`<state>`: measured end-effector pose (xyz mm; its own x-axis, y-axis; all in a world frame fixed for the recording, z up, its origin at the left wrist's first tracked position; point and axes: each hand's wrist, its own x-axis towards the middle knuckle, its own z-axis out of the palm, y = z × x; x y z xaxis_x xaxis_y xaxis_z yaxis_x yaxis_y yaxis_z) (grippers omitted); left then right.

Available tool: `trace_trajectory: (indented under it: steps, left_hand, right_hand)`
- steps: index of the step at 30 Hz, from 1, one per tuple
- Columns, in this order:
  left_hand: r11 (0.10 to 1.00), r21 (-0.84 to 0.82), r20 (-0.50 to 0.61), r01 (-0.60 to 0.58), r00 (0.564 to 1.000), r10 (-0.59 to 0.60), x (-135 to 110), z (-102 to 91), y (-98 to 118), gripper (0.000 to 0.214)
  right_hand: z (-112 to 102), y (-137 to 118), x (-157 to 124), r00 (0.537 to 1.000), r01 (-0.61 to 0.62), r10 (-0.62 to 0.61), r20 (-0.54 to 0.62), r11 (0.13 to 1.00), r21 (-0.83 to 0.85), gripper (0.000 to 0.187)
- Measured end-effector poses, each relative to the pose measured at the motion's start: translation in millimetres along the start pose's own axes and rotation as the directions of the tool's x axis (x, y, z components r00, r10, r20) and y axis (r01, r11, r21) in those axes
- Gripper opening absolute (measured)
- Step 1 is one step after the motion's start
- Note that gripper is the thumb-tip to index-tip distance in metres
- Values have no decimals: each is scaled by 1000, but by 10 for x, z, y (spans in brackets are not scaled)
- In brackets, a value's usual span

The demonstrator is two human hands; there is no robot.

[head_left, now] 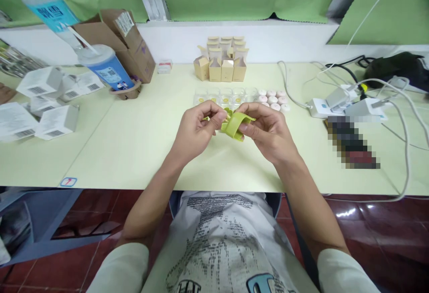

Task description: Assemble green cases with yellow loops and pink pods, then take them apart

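Both my hands meet over the middle of the pale table. My left hand and my right hand each pinch a side of a small yellow-green folded card piece, held just above the tabletop. Right behind it lie a row of small clear cases with yellow contents and several small pink-white round items. Farther back stands a cluster of small tan open-topped boxes.
At the left are white barcoded boxes, a blue cup, a tilted water bottle and a brown carton. At the right lie a power strip, white cables, a black bag and a blurred-out object.
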<state>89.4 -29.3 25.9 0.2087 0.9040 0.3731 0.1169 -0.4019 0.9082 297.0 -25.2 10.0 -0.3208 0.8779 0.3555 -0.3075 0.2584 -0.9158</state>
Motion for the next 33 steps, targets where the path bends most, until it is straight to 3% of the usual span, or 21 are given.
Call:
trace_trajectory:
  steps: [4,7,10,13,16,19,22,24,28,33]
  left_hand:
    - [999,-3,-19,-46,999,46,7,-17,3,45]
    - [997,62,26,-38,999,37,34,-119,-9,46]
    - [957,282,64,-64,997,48,167,-379,-120,42]
    - [865,463,132,-194,980,149,366,-699,-366,38]
    - [860,474,103,-187,982,157,485,-925,-645,37]
    - [886,445,48,-130,991,121,470,-1039,-839,39]
    - [890,443,146,-105,988,43,414,-1122,-945,52]
    - [882,462,213,-95,977,-7,398,-1179,-991,61]
    - [868,496,267,-26,956,-124,405,-1244,-1035,79]
    - [835,550,282,17,937,-205,397,-1208,-984,87]
  right_hand:
    - [30,51,-7,1000,13,-13,6,1000,-24,46]
    - [19,45,-39,1000,7,-8,-4,997,-74,49]
    - [-87,-27,7,995,40,-56,-79,980,-197,47]
    - [-248,-67,236,985,118,-156,-71,916,-384,45]
    - [-326,31,565,974,201,-225,39,766,-610,36]
    - [-240,214,779,979,191,-164,123,501,-844,30]
    - [-54,363,773,990,142,-31,139,188,-972,33]
    - [61,421,700,988,149,35,150,31,-988,35]
    - [204,494,591,981,195,52,189,-147,-970,38]
    - [301,589,578,979,202,84,187,-247,-948,40]
